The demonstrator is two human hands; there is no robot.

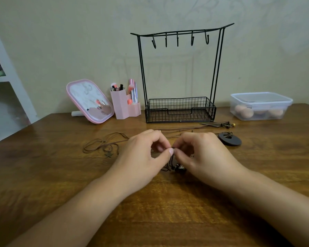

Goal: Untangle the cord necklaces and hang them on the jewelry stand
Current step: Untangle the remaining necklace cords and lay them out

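We are working over the wooden worktop [43,175], which is filling the lower frame. The black wire jewelry stand [180,109] is standing at upper centre, its hooks bare. Our left hand [143,157] and right hand [202,154] are meeting at centre — curled fingers pinching the dark knotted cord necklaces [173,163] — while a looped brown cord [100,143] is lying at centre left.

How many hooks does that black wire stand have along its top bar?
5, all empty, hanging in a row from the jewelry stand's top bar: hook one at the far left, then hook two, hook three, hook four and hook five at the right.
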